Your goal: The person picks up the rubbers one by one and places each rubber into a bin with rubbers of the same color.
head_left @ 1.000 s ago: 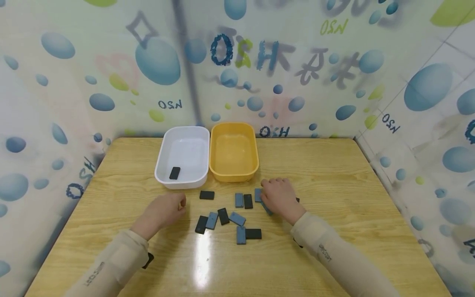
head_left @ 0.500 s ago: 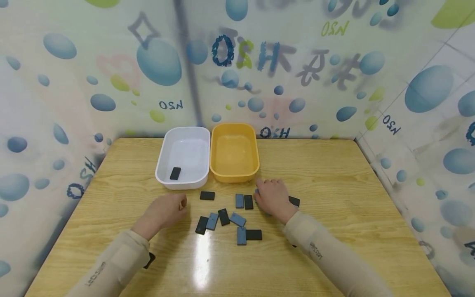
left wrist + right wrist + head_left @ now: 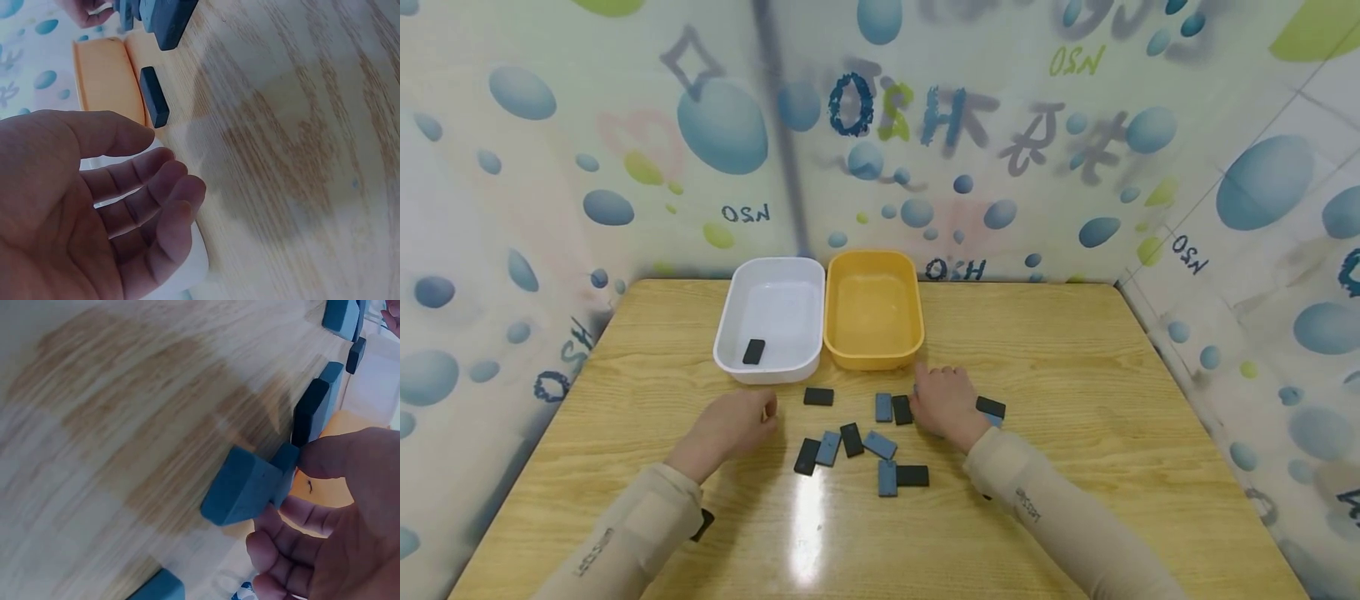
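Observation:
My right hand (image 3: 946, 402) is low over the table, right of centre. In the right wrist view its thumb and fingers pinch a small flat blue block (image 3: 285, 464) at its two ends. Another blue block (image 3: 240, 487) lies right against that one, nearer the camera. A black block (image 3: 902, 409) and a blue block (image 3: 883, 407) lie side by side just left of this hand. My left hand (image 3: 733, 425) hangs with loosely curled fingers and holds nothing, as the left wrist view shows. The nearest piece to it is a black block (image 3: 818, 397).
At the back stand a white tub (image 3: 775, 375) with one black block (image 3: 754, 352) inside and a yellow tub (image 3: 874, 362) touching it. Several more blue and black blocks (image 3: 852, 440) lie across the wooden table (image 3: 1060, 350). A patterned wall covering (image 3: 880, 200) rises behind.
The right hand has shifted a little to the left, uncovering a black block and part of a blue one on its right. The left hand has stayed in place.

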Motion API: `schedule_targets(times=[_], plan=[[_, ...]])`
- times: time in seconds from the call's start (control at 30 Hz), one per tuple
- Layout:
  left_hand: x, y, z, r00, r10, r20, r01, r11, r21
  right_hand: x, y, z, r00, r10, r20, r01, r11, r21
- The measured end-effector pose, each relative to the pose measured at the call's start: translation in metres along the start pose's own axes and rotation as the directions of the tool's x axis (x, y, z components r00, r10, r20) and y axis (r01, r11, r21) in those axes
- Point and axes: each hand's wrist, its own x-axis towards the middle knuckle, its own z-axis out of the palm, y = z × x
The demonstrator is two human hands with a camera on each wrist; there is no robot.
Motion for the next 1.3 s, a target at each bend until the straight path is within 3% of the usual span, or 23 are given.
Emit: schedule_targets(times=[0.27, 0.63, 0.93, 1.3], plan=[[0.001, -0.001, 0.001, 1.000, -0.005, 0.002, 0.005, 1.000, -0.006, 0.002, 0.000, 0.002, 0.999, 0.007, 0.036, -0.009, 0.999, 0.034], [0.002, 0.000, 0.002, 1.000, -0.006, -0.003, 0.006, 1.000, -0.007, 0.002, 0.002, 0.001, 1.000, 0.004, 0.011, -0.005, 0.997, 0.075], [0.002, -0.003, 0.003, 1.000, 0.004, -0.019, -0.004, 1.000, -0.009, 0.002, 0.003, -0.009, 0.999, -0.019, -0.033, 0.021, 0.997, 0.068], [0.003, -0.004, 0.004, 1.000, -0.001, -0.009, 0.001, 1.000, -0.008, -0.004, 0.006, -0.023, 0.999, -0.030, -0.029, 0.034, 0.993, 0.113]])
